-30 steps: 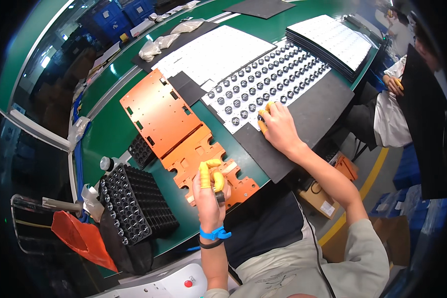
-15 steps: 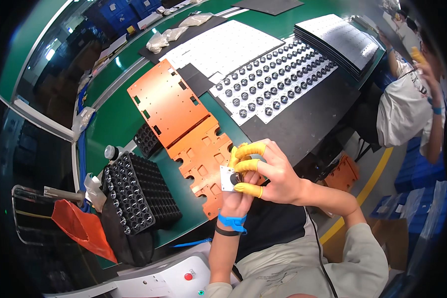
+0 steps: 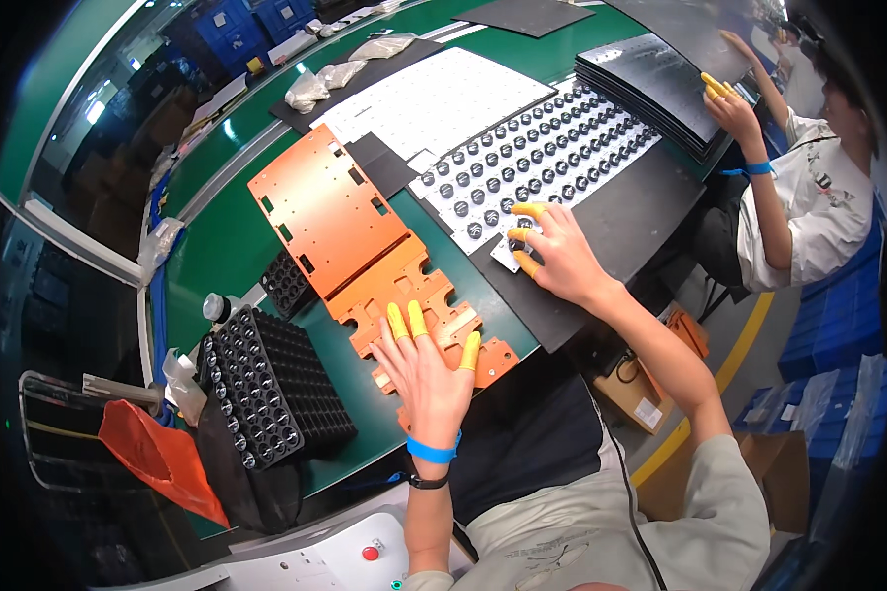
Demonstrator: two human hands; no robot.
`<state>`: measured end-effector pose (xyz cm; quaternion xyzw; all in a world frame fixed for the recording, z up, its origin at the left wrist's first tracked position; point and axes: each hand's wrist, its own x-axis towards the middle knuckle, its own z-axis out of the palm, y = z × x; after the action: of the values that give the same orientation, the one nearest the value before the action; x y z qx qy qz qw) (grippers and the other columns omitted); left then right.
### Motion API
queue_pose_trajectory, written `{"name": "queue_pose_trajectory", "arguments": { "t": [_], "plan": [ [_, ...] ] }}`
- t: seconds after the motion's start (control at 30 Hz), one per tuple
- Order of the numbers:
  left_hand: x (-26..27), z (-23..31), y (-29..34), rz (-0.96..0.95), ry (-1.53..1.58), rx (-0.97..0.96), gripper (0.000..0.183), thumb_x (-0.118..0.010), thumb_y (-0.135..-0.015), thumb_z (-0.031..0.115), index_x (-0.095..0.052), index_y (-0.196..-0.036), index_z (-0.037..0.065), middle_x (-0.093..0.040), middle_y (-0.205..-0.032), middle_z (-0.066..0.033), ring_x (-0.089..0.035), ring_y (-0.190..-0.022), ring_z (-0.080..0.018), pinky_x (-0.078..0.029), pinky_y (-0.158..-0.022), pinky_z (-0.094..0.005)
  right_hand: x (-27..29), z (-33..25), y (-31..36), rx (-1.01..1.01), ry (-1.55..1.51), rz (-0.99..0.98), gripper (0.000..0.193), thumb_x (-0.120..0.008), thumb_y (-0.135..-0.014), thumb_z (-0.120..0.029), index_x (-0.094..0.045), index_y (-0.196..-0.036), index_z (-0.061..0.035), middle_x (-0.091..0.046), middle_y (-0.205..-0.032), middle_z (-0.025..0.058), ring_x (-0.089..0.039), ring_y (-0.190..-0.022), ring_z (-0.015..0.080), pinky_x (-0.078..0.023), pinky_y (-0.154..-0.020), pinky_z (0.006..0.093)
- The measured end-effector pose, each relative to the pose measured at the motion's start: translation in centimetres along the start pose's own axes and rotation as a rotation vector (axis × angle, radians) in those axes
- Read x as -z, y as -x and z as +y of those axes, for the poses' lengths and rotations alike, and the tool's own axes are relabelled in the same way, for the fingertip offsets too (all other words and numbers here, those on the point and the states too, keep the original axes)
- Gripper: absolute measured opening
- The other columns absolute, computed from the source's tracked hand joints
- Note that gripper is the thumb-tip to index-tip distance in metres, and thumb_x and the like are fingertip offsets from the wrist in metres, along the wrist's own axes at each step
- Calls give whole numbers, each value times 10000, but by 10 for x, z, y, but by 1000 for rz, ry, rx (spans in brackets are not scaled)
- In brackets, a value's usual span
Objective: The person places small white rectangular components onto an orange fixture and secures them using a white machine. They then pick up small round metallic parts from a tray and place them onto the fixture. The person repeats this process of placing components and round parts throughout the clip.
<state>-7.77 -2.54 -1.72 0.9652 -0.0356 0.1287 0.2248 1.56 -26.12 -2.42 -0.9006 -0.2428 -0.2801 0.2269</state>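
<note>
My left hand, in yellow finger cots, rests with spread fingers on the lower part of an orange fixture plate, holding nothing. Farther right, my right hand has its yellow-tipped fingers around a small white square plate bearing a black round part. This piece is at the near corner of a white sheet lined with rows of similar black round parts. The fingers partly cover it, so whether it touches the sheet cannot be told.
A black tray with round cells stands left of the fixture, beside an orange bag. Black mats lie under the sheet. At the far right a co-worker holds a dark panel above a stack of panels.
My right hand has carried the small plate from above my left wrist forward to the white sheet. My left hand has come down onto the orange fixture. The co-worker has lifted a panel.
</note>
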Motion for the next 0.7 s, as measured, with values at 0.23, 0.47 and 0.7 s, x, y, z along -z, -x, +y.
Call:
{"name": "queue_pose_trajectory", "arguments": {
  "t": [0.23,0.47,0.7],
  "plan": [
    [-1,0,-2,-44,-19,27,821,-684,-855,429,-357,-1446,-36,-261,-1547,-255,-144,-1473,-397,-48,-1199,-536,-17,5,-4,-24,107,13,174,-702,-766,-83,-669,-921,-11,-565,-1223,134,-498,-1184,328,-389,-1019,441],
    [-2,0,-1,-36,-28,37,817,-684,-855,432,-363,-1446,-31,-269,-1545,-248,-147,-1474,-390,-53,-1199,-533,-19,5,-8,-14,129,-3,198,-703,-771,-100,-674,-948,-17,-571,-1215,142,-503,-1181,330,-389,-1017,440],
    [-1,1,-1,-29,-24,24,804,-679,-859,431,-370,-1442,-28,-279,-1540,-247,-157,-1470,-392,-72,-1198,-535,-17,7,-9,1,138,-34,213,-710,-770,-114,-673,-955,-16,-576,-1210,144,-508,-1174,330,-390,-1014,440]
  ]
}}
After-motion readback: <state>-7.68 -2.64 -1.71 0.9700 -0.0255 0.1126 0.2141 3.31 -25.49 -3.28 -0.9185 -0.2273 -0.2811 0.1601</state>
